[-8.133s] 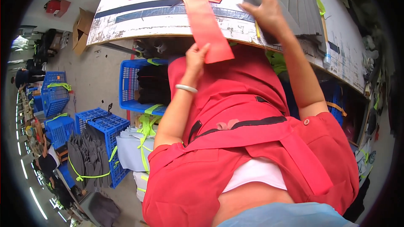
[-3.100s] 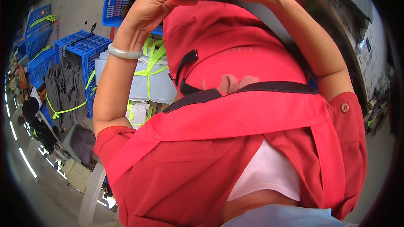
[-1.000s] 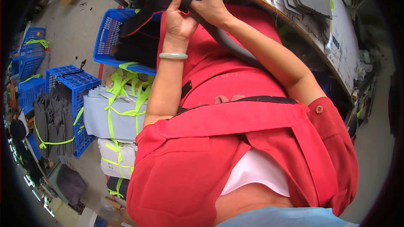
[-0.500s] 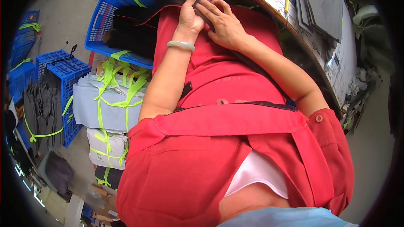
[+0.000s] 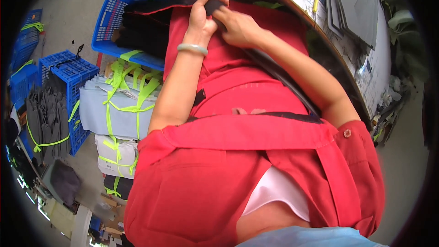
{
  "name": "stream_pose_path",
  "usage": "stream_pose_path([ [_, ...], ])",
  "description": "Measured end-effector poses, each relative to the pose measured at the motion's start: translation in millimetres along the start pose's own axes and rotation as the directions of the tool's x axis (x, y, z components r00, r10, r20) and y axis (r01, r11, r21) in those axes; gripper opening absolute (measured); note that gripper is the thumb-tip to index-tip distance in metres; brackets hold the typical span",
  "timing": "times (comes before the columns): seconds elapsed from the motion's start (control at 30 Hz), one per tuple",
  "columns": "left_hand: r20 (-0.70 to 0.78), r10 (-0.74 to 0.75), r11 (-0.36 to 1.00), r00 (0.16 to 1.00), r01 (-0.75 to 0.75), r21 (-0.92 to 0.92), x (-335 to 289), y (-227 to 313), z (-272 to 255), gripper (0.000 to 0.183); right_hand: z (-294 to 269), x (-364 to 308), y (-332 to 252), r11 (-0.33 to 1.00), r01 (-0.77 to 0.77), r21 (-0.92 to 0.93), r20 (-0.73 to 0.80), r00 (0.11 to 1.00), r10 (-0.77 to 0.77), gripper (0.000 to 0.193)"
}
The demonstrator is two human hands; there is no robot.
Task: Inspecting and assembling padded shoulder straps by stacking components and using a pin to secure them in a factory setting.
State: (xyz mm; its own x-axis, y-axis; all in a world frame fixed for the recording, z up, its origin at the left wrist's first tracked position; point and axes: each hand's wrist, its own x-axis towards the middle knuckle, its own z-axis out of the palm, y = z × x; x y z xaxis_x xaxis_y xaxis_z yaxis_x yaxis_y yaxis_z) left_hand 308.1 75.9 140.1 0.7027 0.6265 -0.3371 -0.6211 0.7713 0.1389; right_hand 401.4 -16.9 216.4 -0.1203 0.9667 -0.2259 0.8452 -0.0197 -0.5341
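Observation:
Both hands meet over my red-aproned lap at the top middle of the head view. My left hand (image 5: 201,18), with a pale bangle (image 5: 192,49) on its wrist, is turned palm up and cradles a dark grey piece of flat material (image 5: 213,7) between thumb and fingers. From the right, my right hand (image 5: 238,28) grips the same piece, its fingers bent over the near side. What lies under the right palm is hidden. A long dark strip (image 5: 279,71) crosses the red apron (image 5: 247,93) below my right forearm; whether it joins the held piece I cannot tell.
A blue crate (image 5: 107,20) with black, red-edged material stands left of my hands. Beside it are bundles (image 5: 116,110) tied with yellow-green strips and another blue crate (image 5: 73,71). On the right, a worktable (image 5: 340,48) carries stacked grey sheets (image 5: 354,9) and a yellow-handled tool (image 5: 316,2).
My right hand has drawn slightly down and its fingers have curled in, uncovering more of the dark grey piece. My left hand has shifted slightly left.

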Motion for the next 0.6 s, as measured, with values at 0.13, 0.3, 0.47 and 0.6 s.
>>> stream_pose_path([
  [0.13, -0.027, -0.062, 0.997, 0.998, 0.060, -0.057, 7.7, 11.4, 9.2, 0.028, 3.9, 23.2, 4.3, 1.000, -0.004, -0.017, -0.011, 1.000, 0.004, 0.043],
  [0.3, 0.115, -0.071, 0.995, 0.991, 0.079, -0.064, -3.2, 3.1, 0.5, 0.030, -4.0, -11.3, -15.0, 0.992, -0.078, 0.097, -0.045, 0.996, 0.082, 0.040],
  [0.47, 0.032, -0.082, 0.996, 0.996, 0.081, 0.023, -15.8, -1.0, 26.0, 0.043, -7.4, 7.4, -6.1, 0.989, -0.074, 0.129, -0.035, 0.996, 0.079, 0.046],
  [0.6, 0.018, -0.060, 0.998, 0.998, 0.060, -0.015, -9.7, 6.6, 1.1, 0.027, 3.6, -15.9, -8.1, 0.992, -0.038, 0.122, -0.027, 0.999, 0.041, 0.046],
])
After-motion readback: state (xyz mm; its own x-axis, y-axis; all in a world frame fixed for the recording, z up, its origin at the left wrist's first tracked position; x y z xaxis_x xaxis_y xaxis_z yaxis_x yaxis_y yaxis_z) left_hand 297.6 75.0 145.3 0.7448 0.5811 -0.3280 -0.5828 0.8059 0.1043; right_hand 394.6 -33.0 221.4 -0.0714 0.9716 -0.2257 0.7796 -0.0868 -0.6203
